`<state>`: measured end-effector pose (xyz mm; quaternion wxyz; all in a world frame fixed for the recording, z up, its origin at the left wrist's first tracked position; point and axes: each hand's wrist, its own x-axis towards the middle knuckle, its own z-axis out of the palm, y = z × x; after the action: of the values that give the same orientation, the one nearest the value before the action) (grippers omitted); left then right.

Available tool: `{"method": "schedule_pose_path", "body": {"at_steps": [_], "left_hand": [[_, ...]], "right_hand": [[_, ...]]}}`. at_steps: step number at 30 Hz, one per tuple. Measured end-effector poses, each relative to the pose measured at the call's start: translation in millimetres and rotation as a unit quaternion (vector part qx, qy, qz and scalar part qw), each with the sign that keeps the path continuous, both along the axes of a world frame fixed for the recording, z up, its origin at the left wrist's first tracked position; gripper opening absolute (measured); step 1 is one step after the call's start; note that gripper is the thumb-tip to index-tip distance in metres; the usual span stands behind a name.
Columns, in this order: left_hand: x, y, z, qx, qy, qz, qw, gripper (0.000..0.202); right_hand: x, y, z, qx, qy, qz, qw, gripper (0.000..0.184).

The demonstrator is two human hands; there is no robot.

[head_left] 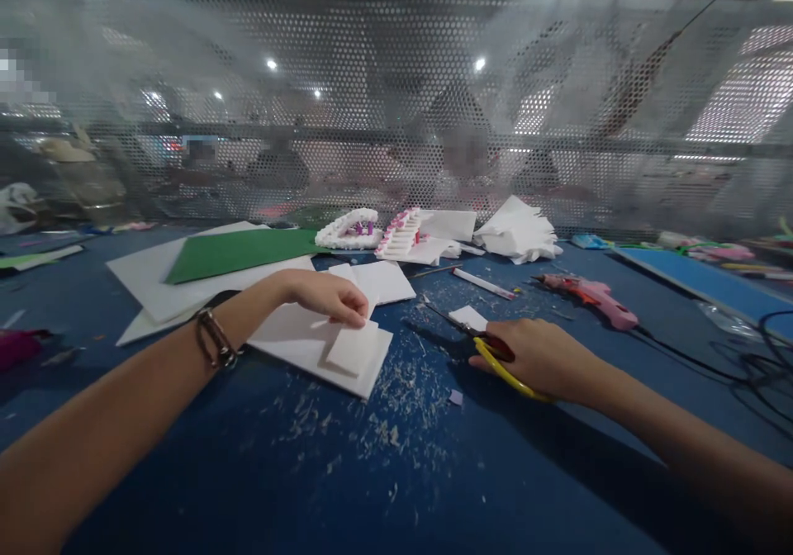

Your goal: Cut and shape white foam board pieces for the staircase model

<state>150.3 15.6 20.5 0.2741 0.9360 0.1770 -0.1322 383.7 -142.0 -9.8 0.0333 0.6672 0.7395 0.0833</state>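
Observation:
My left hand (328,295) reaches over a stack of white foam sheets (297,342) on the blue table (384,472). Its fingers are curled and pinch the top edge of a small white foam piece (354,347) lying on the stack. My right hand (540,357) rests on the table to the right, closed on yellow-handled scissors (489,353) whose dark blades point left and away. A small white foam square (468,317) lies just beyond the scissors. A bracelet sits on my left wrist.
White scraps litter the table around the stack. Behind lie a green sheet (239,251) on larger white sheets, white foam models (372,233), cut foam pile (519,233), a white stick (483,283), a pink glue gun (591,295) with black cable, and a perforated screen (396,101).

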Motion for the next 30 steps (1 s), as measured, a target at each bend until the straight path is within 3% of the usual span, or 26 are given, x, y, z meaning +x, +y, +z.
{"method": "schedule_pose_path", "body": {"at_steps": [5,10,18,25,30], "left_hand": [[-7.7,-17.8,-15.4,0.073,-0.093,-0.01,0.993,0.02],[-13.0,-32.3,-27.1,0.081,-0.137,-0.044,0.986,0.017],[-14.9,-55.9,-24.6,0.023,-0.137,-0.045,0.989,0.006],[-8.5,-94.9,-30.0,0.017,-0.193,-0.136,0.972,0.012],[-4.5,-106.1,-31.2,0.025,-0.234,-0.145,0.961,0.014]], "right_hand": [[7.2,3.1,4.4,0.024,0.0,-0.032,0.999,0.04],[19.8,5.9,8.5,0.087,-0.024,-0.084,0.992,0.032],[18.2,22.4,-2.0,0.026,0.057,-0.054,0.997,0.027],[14.5,36.3,2.4,0.036,0.071,-0.029,0.996,0.013],[4.1,45.0,8.5,0.047,0.088,-0.003,0.995,0.017]]}}
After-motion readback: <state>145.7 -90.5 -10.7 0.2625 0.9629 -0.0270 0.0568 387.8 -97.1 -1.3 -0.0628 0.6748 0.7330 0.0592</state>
